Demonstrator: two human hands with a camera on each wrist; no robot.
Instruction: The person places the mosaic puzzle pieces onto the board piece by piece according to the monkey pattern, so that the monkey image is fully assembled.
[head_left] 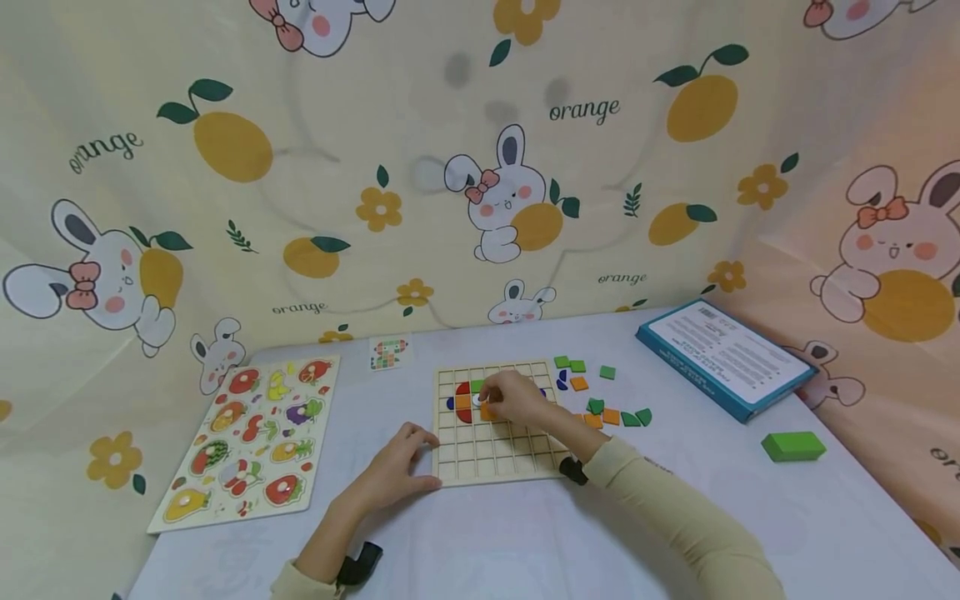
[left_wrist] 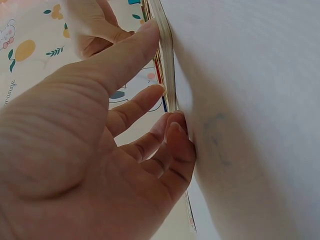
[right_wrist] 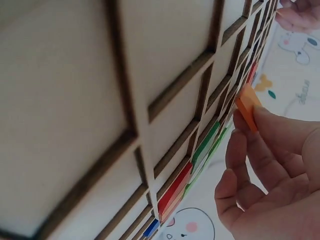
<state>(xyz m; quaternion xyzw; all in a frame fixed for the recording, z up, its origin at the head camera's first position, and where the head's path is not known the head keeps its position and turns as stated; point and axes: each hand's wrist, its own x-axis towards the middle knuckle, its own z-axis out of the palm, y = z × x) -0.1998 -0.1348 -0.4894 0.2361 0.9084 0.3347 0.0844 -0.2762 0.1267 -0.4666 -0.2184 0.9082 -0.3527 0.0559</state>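
Observation:
A pale wooden grid board (head_left: pixel 495 458) lies on the table in the head view, with several coloured tiles set in its upper cells, among them a red piece (head_left: pixel 462 415) and a green one (head_left: pixel 477 386). My right hand (head_left: pixel 517 398) is over those upper cells. Between its thumb and index finger it pinches an orange tile (right_wrist: pixel 248 105), tilted and close to the board's surface in the right wrist view. My left hand (head_left: pixel 393 471) touches the board's left edge with thumb and fingertips. Part of the filled cells is hidden behind the right hand.
Loose green, orange and blue tiles, such as an orange tile (head_left: pixel 579 383), lie right of the board. A fruit puzzle board (head_left: pixel 315 433) lies at left, a pattern card (head_left: pixel 388 353) behind. A blue-edged box (head_left: pixel 720 350) and green block (head_left: pixel 792 447) are at right.

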